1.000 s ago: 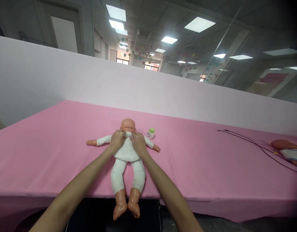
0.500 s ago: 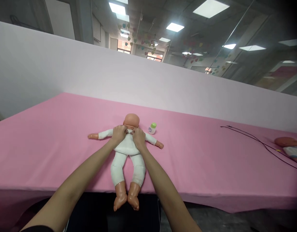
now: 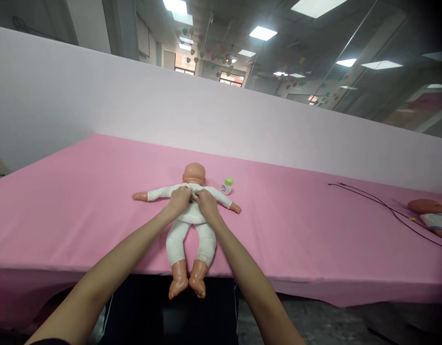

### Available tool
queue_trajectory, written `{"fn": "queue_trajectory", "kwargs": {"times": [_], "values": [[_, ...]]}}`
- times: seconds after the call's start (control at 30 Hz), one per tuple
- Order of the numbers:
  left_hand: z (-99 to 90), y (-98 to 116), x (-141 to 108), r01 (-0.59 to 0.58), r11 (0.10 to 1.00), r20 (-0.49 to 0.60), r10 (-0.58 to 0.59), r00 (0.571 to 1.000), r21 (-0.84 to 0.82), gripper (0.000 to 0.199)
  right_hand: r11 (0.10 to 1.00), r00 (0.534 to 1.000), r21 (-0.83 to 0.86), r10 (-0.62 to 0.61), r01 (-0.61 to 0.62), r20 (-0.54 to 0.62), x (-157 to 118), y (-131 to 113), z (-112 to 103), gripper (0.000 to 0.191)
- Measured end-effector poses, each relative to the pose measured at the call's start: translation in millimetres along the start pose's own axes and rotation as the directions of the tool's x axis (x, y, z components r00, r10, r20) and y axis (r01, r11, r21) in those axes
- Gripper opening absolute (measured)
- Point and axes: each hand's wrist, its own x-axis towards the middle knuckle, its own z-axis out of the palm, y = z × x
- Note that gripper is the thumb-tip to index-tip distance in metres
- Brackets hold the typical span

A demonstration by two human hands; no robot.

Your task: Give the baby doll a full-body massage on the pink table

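Observation:
A baby doll (image 3: 192,216) with a white cloth body lies stretched out on the pink-covered table, its bald head (image 3: 194,172) pointing away from me. No face shows, only smooth scalp. Its arms spread to both sides and its bare feet (image 3: 179,280) reach the table's front edge. My left hand (image 3: 179,200) is closed, fingers bunched on the white cloth of the upper body just below the neck. Beside it, my right hand (image 3: 207,203) is closed in the same way. Both sets of fingertips nearly meet at the midline and partly hide the cloth.
A small jar (image 3: 227,186) with a green lid stands right of the doll's head. Further right, a thin black cable (image 3: 380,203) runs across the pink cloth (image 3: 296,230) toward a second doll (image 3: 431,211), cut off by the frame. A white partition (image 3: 221,122) rises behind the table.
Both hands have slid down from the doll's neck to its upper body, uncovering the neck and shoulders. The view has shifted slightly.

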Motion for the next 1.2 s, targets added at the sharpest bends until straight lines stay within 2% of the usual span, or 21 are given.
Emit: {"fn": "queue_trajectory", "kwargs": {"times": [0.2, 0.33, 0.43, 0.57, 0.67, 0.77, 0.87, 0.97, 1.07, 1.2], "values": [[17.9, 0, 14, 0.036, 0.994, 0.017, -0.038, 0.999, 0.105, 0.024, 0.987, 0.986, -0.027, 0.162, -0.161, 0.039, 8, -6, 10, 0.025], [12.8, 1, 12, 0.020, 0.993, 0.036, -0.025, 0.999, 0.120, 0.023, 0.976, 0.976, -0.028, 0.218, -0.218, 0.001, 3, -9, 7, 0.026], [-2.6, 1, -2, -0.003, 0.996, 0.043, -0.001, 0.999, 0.091, 0.022, 0.979, 0.984, 0.098, 0.177, -0.179, 0.032, -4, -8, -7, 0.022], [-16.9, 4, -26, -0.021, 0.997, 0.034, 0.018, 0.999, 0.078, 0.019, 0.964, 0.999, 0.265, 0.027, -0.035, 0.030, -13, -4, -25, 0.015], [-12.8, 7, -33, 0.012, 0.993, 0.071, -0.021, 0.997, 0.118, 0.019, 0.984, 0.997, 0.180, -0.003, -0.011, 0.075, -16, -4, -23, 0.015], [-1.6, 10, -31, 0.067, 0.988, 0.091, -0.080, 0.993, 0.142, 0.025, 0.997, 0.992, 0.040, 0.061, -0.065, 0.108, -17, -7, -9, 0.017], [7.8, 7, -24, 0.078, 0.987, 0.065, -0.088, 0.994, 0.142, 0.027, 0.992, 0.989, 0.007, 0.121, -0.122, 0.080, -17, -9, 5, 0.022], [9.9, 0, -21, 0.056, 0.992, 0.028, -0.060, 0.998, 0.111, 0.025, 0.986, 0.985, -0.006, 0.170, -0.169, 0.038, -18, -12, 10, 0.023], [1.9, -6, -26, 0.036, 0.997, 0.002, -0.036, 0.999, 0.062, 0.024, 0.984, 0.985, 0.048, 0.172, -0.173, 0.032, -22, -13, -1, 0.023], [-14.5, -4, -45, -0.022, 0.999, -0.034, 0.024, 0.999, 0.045, 0.020, 0.977, 0.993, 0.201, 0.044, -0.065, 0.107, -33, -11, -28, 0.018]]}}
